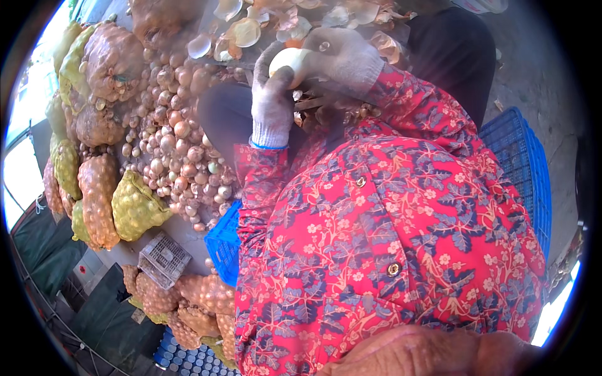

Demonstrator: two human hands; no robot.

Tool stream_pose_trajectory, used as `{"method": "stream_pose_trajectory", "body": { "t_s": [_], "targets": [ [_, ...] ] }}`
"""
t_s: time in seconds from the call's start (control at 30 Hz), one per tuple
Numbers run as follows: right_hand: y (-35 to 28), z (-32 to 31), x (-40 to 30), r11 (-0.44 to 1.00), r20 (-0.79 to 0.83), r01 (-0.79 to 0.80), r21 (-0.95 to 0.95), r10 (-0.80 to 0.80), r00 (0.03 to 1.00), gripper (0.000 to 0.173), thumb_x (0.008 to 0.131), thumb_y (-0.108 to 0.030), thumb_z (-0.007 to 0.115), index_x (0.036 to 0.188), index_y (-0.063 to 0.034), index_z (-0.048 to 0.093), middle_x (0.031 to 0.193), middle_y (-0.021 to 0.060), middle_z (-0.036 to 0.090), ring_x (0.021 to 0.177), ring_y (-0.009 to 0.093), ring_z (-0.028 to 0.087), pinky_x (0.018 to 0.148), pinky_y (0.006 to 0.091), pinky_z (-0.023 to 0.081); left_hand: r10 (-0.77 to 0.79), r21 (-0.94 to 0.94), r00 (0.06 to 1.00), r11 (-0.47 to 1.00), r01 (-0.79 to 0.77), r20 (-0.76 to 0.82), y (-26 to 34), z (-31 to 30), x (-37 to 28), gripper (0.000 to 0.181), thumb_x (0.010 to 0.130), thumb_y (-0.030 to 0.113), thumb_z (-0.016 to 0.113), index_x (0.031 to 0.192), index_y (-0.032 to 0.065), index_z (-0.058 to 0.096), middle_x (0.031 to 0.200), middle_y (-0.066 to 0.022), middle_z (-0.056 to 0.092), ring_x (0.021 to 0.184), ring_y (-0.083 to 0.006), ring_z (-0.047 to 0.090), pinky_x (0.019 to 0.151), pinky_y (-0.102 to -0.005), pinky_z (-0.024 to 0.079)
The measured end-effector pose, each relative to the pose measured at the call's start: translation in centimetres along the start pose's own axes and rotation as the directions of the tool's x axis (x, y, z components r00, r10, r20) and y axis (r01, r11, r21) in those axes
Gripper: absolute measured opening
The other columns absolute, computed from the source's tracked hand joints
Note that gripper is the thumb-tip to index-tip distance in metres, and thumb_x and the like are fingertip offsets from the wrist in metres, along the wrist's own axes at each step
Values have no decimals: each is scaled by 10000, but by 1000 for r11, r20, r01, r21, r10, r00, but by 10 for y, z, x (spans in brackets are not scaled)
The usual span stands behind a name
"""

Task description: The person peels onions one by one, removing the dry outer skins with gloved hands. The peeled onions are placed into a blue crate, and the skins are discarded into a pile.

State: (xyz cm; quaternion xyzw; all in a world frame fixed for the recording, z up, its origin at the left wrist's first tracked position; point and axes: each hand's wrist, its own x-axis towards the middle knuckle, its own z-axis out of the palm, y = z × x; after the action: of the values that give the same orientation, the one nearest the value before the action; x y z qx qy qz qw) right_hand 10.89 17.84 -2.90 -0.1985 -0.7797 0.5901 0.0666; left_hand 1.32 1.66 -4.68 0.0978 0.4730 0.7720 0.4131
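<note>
A pale, peeled onion (287, 66) is held in front of me, at the top middle of the head view. My left hand (275, 94), in a soiled white knit glove, grips it from the left with thumb and fingers. My right hand (343, 58), gloved alike, is curled against the onion's right side and blurred; whether it also holds a small tool is hidden. An orange bit shows above the onion between the hands. Loose onion skins (244, 33) lie on a surface just beyond the hands, with more scraps below them.
Many unpeeled onions (181, 145) are heaped on the floor at left, beside full mesh sacks (136, 207). A blue plastic crate (225, 244) and a grey crate (164, 258) stand lower left. Stacked blue crates (522, 169) are at right. More filled sacks (202, 296) lie near the bottom.
</note>
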Motion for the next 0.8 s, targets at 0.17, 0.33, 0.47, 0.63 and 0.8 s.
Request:
{"method": "stream_pose_trajectory", "body": {
  "t_s": [0.17,0.33,0.47,0.63,0.8],
  "targets": [
    [12,-4,8,997,-98,35,-64,-41,994,364,887,-335,703,1105,-44,678,888,178,713,842,296,715,754,384,557,8,93,1000,996,-6,-15,-7,-5,1,623,864,296,679,1377,9,473,1265,-207,582,1162,-355,590,1006,-497,499],
    [4,-12,11,936,-282,-117,-333,20,959,438,875,-421,682,1105,-48,691,962,202,718,911,348,704,796,423,554,-108,-217,994,970,107,4,-9,-17,0,709,857,505,631,1368,35,490,1208,-197,617,1036,-378,627,897,-505,529],
    [40,-25,33,850,-238,-166,-499,50,970,396,887,-361,661,1136,-54,682,1014,229,702,962,393,676,845,465,541,-159,-262,987,951,163,38,1,-14,-4,769,852,598,604,1365,35,494,1216,-195,621,1013,-377,631,836,-496,527],
    [32,-21,27,990,-194,-25,-139,-2,981,422,886,-351,695,1159,-29,683,894,155,719,806,271,707,725,385,558,-147,-354,976,932,82,-161,3,-6,5,712,911,548,596,1382,30,466,1296,-198,574,1138,-402,588,923,-575,512],
    [6,0,7,954,56,-185,238,177,983,330,896,-315,699,1085,-44,696,744,50,647,582,124,617,543,284,507,-109,-145,990,982,121,86,-11,-16,5,647,898,398,659,1373,9,457,1269,-223,573,1113,-373,613,961,-542,516]
  ]
}}
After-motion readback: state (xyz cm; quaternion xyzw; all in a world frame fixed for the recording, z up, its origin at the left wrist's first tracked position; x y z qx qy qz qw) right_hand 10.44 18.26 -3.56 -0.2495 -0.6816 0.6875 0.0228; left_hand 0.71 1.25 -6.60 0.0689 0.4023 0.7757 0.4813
